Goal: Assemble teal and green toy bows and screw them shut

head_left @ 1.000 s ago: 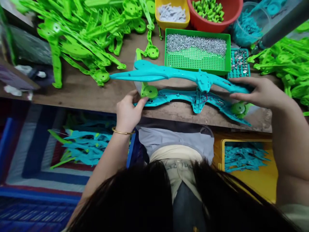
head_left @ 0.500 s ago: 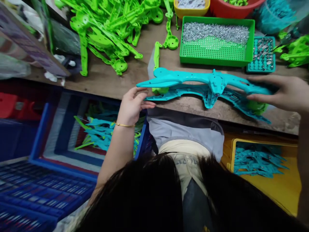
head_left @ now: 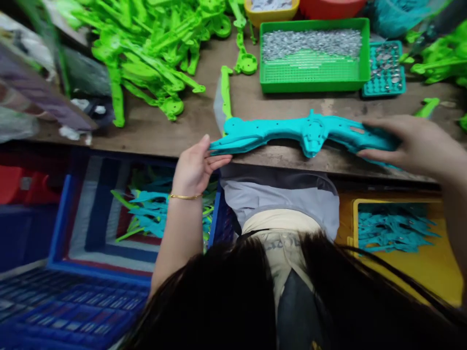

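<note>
A long turquoise plastic shell (head_left: pixel 279 132), curved with a raised knob in its middle, lies along the bench's front edge. Its two halves sit together, one over the other. My left hand (head_left: pixel 195 167) holds the pointed left end, thumb above and fingers underneath. Around the right end my right hand (head_left: pixel 408 143) is closed, blurred by motion and covering that tip. A green plastic arm (head_left: pixel 225 92) sticks up behind the shell's left part, its lower end hidden.
Behind the shell stand a green basket (head_left: pixel 314 87) of small screws and a turquoise tray (head_left: pixel 385 90) of metal pieces. Green plastic parts (head_left: pixel 146 58) are heaped at the back left. Below the bench are a blue crate (head_left: pixel 60 218) and a yellow bin (head_left: pixel 434 272) holding turquoise parts.
The upper turquoise half has come down onto the lower one, closing the gap between them. My right hand has moved with it. The green piece under the right end is now hidden.
</note>
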Available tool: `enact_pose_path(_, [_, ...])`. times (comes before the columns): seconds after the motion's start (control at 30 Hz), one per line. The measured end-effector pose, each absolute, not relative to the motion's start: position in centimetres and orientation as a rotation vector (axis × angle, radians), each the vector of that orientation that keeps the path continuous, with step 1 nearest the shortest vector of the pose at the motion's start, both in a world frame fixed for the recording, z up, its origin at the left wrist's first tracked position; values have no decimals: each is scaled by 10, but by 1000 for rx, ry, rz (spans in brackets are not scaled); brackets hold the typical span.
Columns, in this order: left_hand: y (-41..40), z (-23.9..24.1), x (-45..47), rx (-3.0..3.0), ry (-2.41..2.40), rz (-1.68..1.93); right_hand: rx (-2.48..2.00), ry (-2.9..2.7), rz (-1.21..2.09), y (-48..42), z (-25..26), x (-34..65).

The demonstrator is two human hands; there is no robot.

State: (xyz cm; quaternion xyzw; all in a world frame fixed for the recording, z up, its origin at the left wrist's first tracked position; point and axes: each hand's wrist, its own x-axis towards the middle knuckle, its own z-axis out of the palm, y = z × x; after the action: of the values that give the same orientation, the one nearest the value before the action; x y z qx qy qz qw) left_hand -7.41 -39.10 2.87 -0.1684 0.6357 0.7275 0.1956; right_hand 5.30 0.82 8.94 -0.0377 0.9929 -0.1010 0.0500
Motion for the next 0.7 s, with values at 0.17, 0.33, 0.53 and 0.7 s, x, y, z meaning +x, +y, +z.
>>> enact_pose_path(0.17, [-387, 24, -79, -614, 1799, 2070, 11, 2962, -541, 9, 77, 50])
enact_pose_path(0.33, [-387, 20, -80, -472, 1866, 2087, 79, 2958, -834, 15, 71, 43])
enact_pose_path(0.53, [-389, 17, -78, -427, 1892, 2082, 121, 2964, -935, 14, 71, 45])
enact_pose_path(0.7, [-393, 9, -79, -376, 1889, 2065, 85, 2994, -858, 12, 60, 52])
